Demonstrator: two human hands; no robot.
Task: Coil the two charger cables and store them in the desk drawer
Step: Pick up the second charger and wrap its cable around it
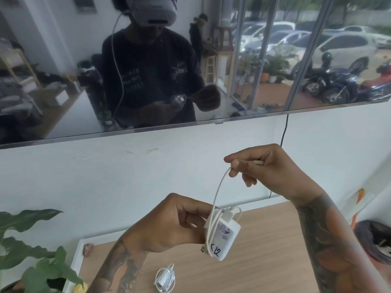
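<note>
The left hand [169, 223] holds a white charger block [225, 237] above the wooden bench [264, 261], fingers curled round its left edge and pinning the turns of white cable [219, 191] already wound lengthwise over it. The block hangs tilted, its long axis running from upper left down to lower right, with handwritten marks on the face turned toward the camera. From the top of the winding the loose length of cable rises in a gentle curve, up and slightly right, to the right hand [273, 172], which is higher and farther away; its thumb and forefinger pinch the cable just behind the plug end, whose tip pokes out to the right of the fingers. So the free tail lies above and to the right of the block, roughly in line with the block's long axis, and by my reading the next turn means bringing the right hand down and round the block while the left keeps the wraps from slipping. Only a short stretch looks unwound, so this charger seems nearly finished. A second charger [165, 279], already bundled in its own cable, lies on the bench near the bottom edge, below and left of the held block. A leafy plant [31, 250] stands at the near left. No drawer is visible.
</note>
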